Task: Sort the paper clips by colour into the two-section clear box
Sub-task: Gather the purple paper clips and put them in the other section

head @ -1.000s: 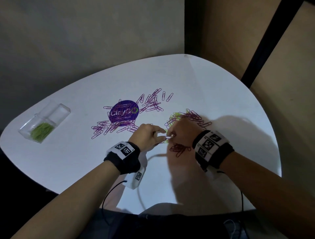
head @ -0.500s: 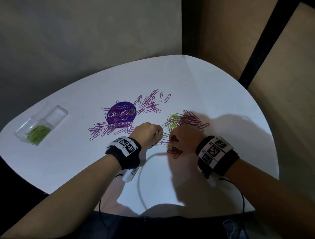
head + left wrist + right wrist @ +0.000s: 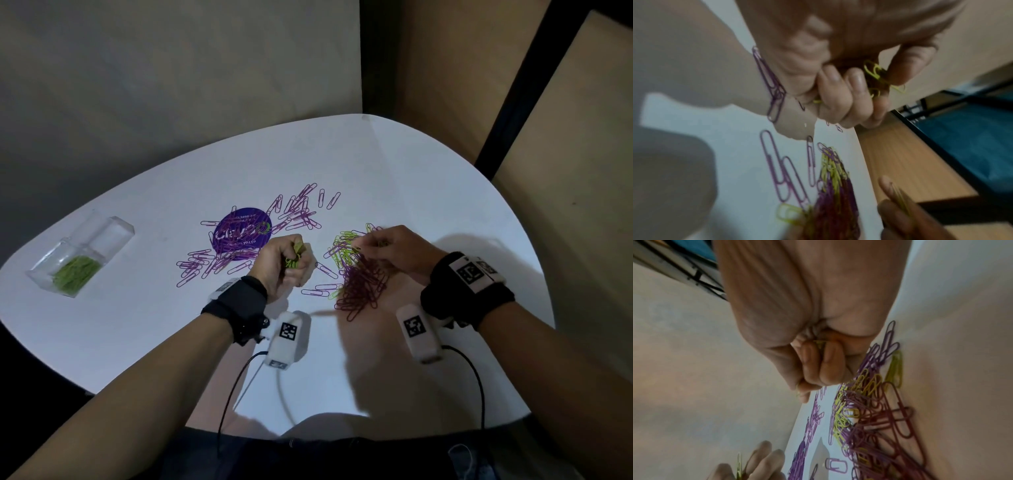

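My left hand [image 3: 296, 255] is curled into a fist round a bunch of green paper clips [image 3: 874, 73], raised a little off the white table [image 3: 411, 164]. To its right, my right hand [image 3: 359, 246] pinches a green clip [image 3: 819, 343] over a mixed pile [image 3: 359, 277] of green and purple clips. Loose purple clips [image 3: 298, 212] lie scattered behind and left of the hands. The two-section clear box [image 3: 113, 229] stands at the far left, its near section holding green clips [image 3: 77, 274]; the far section looks empty.
A round purple sticker [image 3: 239, 233] lies under some purple clips at the table's middle. Grey wall runs behind the table; wooden panels [image 3: 582, 171] stand close on the right. Wrist-camera cables [image 3: 239, 377] hang off the near edge.
The hands were pressed together at the pile; now they are apart. The left fist has turned up, showing its green clips, and the right hand has reached further into the pile.
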Tool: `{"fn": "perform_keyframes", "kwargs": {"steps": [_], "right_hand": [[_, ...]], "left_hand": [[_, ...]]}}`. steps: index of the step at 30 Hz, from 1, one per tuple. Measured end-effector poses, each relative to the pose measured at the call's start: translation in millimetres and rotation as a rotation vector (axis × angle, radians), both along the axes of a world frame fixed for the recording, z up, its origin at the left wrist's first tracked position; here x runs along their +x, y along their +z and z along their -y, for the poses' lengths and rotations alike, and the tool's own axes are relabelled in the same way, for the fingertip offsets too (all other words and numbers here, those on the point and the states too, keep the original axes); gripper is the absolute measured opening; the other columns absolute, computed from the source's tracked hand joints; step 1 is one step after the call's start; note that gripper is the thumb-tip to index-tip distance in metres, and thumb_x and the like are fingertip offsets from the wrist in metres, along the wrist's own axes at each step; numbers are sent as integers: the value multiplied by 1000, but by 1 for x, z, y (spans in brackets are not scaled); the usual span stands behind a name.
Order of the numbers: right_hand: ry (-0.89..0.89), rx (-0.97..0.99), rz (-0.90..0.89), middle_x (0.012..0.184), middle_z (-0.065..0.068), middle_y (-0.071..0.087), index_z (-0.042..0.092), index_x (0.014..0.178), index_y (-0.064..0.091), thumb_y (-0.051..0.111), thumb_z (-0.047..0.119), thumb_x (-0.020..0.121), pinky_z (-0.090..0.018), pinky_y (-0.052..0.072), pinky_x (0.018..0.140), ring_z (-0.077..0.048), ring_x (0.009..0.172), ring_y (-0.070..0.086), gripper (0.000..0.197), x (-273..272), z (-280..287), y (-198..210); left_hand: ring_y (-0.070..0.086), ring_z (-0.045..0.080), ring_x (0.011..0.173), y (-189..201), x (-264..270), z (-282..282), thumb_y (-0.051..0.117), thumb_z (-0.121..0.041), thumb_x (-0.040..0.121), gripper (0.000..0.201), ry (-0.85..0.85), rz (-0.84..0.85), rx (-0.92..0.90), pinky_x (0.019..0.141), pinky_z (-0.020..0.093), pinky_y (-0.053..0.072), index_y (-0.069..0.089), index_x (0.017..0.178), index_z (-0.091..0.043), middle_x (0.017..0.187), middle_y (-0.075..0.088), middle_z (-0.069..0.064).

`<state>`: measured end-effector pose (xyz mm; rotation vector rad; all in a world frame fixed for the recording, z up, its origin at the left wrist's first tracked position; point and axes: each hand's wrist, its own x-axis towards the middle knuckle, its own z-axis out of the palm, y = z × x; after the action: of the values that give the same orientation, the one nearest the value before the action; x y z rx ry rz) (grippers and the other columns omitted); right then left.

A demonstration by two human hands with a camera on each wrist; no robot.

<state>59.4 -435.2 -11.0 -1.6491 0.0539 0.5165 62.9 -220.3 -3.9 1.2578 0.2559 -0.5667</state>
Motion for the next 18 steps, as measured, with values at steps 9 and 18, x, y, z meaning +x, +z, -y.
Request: {"fn": "perform_keyframes", "kwargs": {"steps": [9, 18], "right_hand": [[-182, 388, -347, 58, -3, 44, 15, 64, 41, 39, 16, 91, -13, 19, 36, -10, 39, 31, 27, 16, -4, -1], [-54, -231, 56, 46, -5, 34, 15, 52, 61, 53, 32, 95, -21, 28, 43, -10, 41, 34, 47, 31, -6, -6]], "left_hand": [[19, 8, 31, -10, 17, 17, 46, -15, 78, 33, -21, -42, 45, 41, 19, 2, 34, 49, -12, 38, 33, 0], [24, 6, 35, -5, 31, 16, 34, -24, 101, 35, -48, -10, 73, 39, 17, 8, 43, 69, -12, 48, 38, -1]]}}
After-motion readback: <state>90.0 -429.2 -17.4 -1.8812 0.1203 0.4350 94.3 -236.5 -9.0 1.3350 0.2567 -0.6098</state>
